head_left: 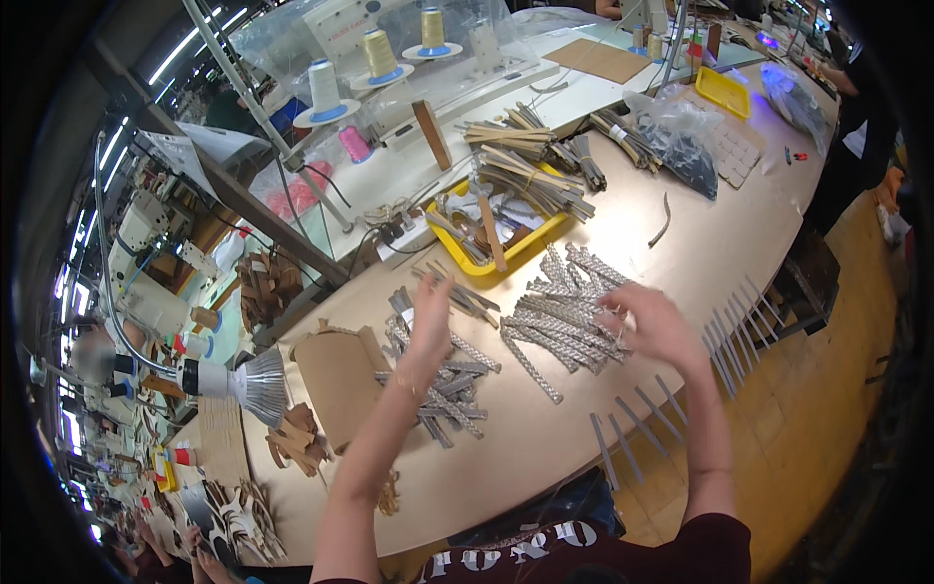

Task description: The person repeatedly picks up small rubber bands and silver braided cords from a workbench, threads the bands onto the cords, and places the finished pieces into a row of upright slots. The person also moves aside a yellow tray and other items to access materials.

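My left hand (430,316) hovers by a bunch of thin grey-brown strips (462,297). Its fingers are drawn together, and whatever may be between them is hidden. Under and beside that wrist lies a loose heap of grey strips (452,399), some of them braided. To the right, my right hand (654,319) reaches over the edge of a pile of silvery braided straps (559,316). Its fingers are bent and apart, with their tips at the straps; I see nothing gripped in them. One braided strap (532,372) sticks out from the pile toward me.
A yellow tray (474,265) with scraps and strip bundles (535,180) stands beyond the hands. Left are an open cardboard box (336,384), brown leather pieces (299,440) and a lamp (233,380). Grey strips (623,438) hang along the table's near right edge. Thread cones (379,56) stand behind.
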Tool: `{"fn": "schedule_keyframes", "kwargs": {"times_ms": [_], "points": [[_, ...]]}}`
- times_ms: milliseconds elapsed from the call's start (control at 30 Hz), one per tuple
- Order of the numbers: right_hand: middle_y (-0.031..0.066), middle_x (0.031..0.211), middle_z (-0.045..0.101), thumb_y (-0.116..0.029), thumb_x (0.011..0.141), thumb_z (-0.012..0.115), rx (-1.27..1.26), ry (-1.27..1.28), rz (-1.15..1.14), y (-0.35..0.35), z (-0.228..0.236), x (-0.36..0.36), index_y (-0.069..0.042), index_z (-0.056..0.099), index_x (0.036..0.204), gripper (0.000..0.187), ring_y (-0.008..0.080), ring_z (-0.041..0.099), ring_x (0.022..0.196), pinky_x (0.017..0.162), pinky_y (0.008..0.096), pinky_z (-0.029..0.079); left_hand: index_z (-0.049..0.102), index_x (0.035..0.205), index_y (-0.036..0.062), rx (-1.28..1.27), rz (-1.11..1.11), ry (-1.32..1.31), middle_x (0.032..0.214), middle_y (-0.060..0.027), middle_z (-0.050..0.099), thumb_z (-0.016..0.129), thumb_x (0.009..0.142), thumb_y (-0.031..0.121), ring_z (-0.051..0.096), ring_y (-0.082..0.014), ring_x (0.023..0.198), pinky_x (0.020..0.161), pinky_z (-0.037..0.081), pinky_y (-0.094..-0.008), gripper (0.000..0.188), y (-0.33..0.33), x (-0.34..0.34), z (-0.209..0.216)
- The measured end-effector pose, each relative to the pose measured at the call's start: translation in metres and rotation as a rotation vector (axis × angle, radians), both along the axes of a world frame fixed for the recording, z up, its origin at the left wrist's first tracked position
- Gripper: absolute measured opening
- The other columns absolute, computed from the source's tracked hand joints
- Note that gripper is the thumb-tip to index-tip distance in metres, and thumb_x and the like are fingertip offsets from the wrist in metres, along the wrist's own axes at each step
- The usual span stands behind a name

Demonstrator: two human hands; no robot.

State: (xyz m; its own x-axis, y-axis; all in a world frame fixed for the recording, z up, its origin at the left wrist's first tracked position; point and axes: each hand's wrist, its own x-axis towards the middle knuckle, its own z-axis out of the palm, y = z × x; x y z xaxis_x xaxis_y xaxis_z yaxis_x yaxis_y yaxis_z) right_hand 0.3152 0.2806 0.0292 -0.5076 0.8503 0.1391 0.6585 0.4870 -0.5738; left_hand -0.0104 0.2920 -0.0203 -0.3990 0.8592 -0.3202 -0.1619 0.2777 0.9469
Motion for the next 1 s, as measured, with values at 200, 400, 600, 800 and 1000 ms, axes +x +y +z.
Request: {"fn": "schedule_keyframes", "kwargs": {"times_ms": [200, 400, 600, 800, 1000], "points": [[0.0159, 0.095, 0.071, -0.035, 0.088, 0.070, -0.001, 0.110, -0.396, 0.166, -0.037, 0.015, -0.003, 0.066, 0.111, 0.040, 0.0305, 0.069, 0.090, 0.081, 0.0393, 0.053, 0.037, 0.146, -0.0009, 0.332, -0.397, 0.901, 0.154, -0.0301, 0.023, 0.067, 0.089, 0.020, 0.023, -0.0479, 0.143, 0.117, 0.021, -0.0526, 0.068, -0.196, 0.075, -0.033], [0.0224, 0.118, 0.064, -0.042, 0.082, 0.076, 0.017, -0.015, -0.722, 0.279, -0.088, -0.023, -0.006, 0.049, 0.136, 0.071, 0.0330, 0.064, 0.108, 0.092, 0.0417, 0.050, 0.044, 0.140, 0.0074, 0.088, -0.480, 1.245, 0.152, -0.0374, 0.016, 0.076, 0.082, 0.029, 0.020, -0.0566, 0.140, 0.113, 0.019, -0.0654, 0.070, -0.280, 0.067, -0.084], [0.0186, 0.111, 0.067, -0.039, 0.078, 0.081, -0.144, 0.098, -0.717, 0.309, -0.120, -0.019, -0.005, 0.052, 0.132, 0.070, 0.0319, 0.069, 0.095, 0.084, 0.0420, 0.053, 0.055, 0.129, 0.0060, 0.064, -0.461, 1.186, 0.151, -0.0347, 0.026, 0.071, 0.081, 0.026, 0.027, -0.0529, 0.139, 0.112, 0.020, -0.0630, 0.055, -0.268, 0.064, -0.083], [0.0093, 0.097, 0.067, -0.033, 0.101, 0.057, -0.818, 1.105, -0.431, 0.290, -0.116, 0.039, -0.003, 0.060, 0.119, 0.035, 0.0149, 0.061, 0.080, 0.071, 0.0313, 0.052, 0.054, 0.130, 0.0060, 0.057, -0.482, 1.149, 0.151, -0.0338, 0.027, 0.070, 0.081, 0.024, 0.027, -0.0516, 0.140, 0.113, 0.019, -0.0620, 0.055, -0.266, 0.065, -0.081], [0.0099, 0.106, 0.067, -0.032, 0.107, 0.044, -0.840, 1.216, -0.266, 0.246, -0.081, 0.055, -0.002, 0.055, 0.125, 0.037, 0.0127, 0.059, 0.083, 0.071, 0.0286, 0.050, 0.053, 0.131, 0.0066, 0.056, -0.483, 1.166, 0.151, -0.0323, 0.028, 0.069, 0.082, 0.023, 0.028, -0.0489, 0.140, 0.114, 0.019, -0.0607, 0.054, -0.262, 0.069, -0.072]]}}
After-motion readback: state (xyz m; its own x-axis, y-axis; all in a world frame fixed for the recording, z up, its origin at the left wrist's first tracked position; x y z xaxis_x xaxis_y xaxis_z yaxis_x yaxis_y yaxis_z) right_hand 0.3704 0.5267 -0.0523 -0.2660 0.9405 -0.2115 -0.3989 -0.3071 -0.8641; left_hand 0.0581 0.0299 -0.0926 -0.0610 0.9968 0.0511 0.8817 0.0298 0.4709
